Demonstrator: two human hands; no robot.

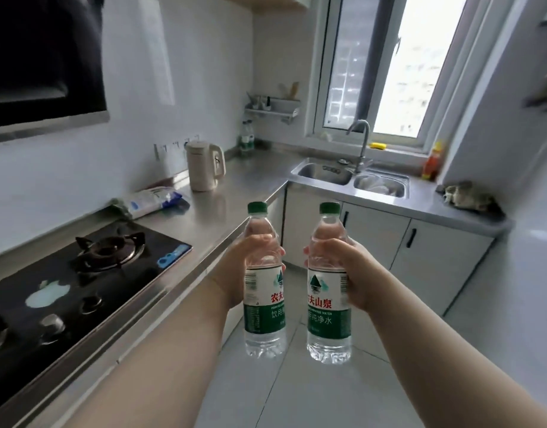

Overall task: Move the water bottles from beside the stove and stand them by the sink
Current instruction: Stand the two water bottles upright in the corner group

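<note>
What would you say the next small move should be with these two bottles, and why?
Probably carry both bottles forward toward the sink. The left hand grips the left bottle and the right hand grips the right bottle, both upright and held in the air over the floor; the sink lies ahead, with bare counter to its left.

Stove [59, 273] partly beyond left edge.

The left bottle [263, 304] and the right bottle [328, 307] are clear, with green caps and white-and-green labels bearing red characters (plus a small dark-green mountain mark). The stove [136, 273] is glossy black, the counter [241, 186] grey steel, the kettle [202, 168] cream, and the sponge [377, 145] yellow.
</note>
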